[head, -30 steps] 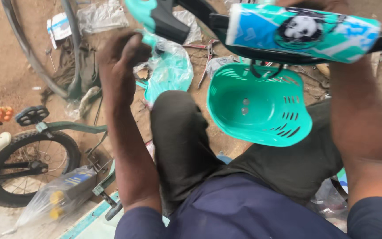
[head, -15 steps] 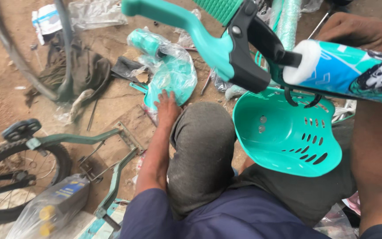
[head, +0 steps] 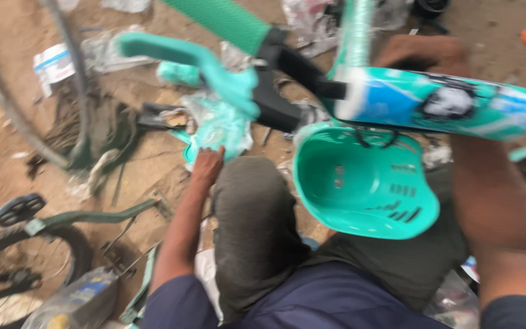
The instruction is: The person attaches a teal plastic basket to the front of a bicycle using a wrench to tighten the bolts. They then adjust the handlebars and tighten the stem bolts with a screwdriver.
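My left hand (head: 207, 166) reaches down past my knee and touches a teal part wrapped in clear plastic (head: 217, 125) on the dirt; its fingers are blurred. My right hand (head: 420, 52) is raised behind the printed teal and blue pad (head: 445, 102) of a bicycle handlebar and seems to grip the bar there, mostly hidden by the pad. The handlebar's green grip (head: 226, 21) and teal brake lever (head: 184, 58) stick out to the left. A teal plastic basket (head: 360, 183) hangs under the pad, over my lap.
A bicycle wheel and tyre (head: 62, 109) lie on the dirt at upper left. Another wheel with a pedal (head: 16, 210) and a dark green frame (head: 92, 216) sits at lower left. Plastic wrappers (head: 56, 61) and a bagged item (head: 74, 301) are scattered around.
My left hand has come down from the handlebar's grip end to the wrapped teal part on the ground. The handlebar has swung across the view while my right hand stays at it.
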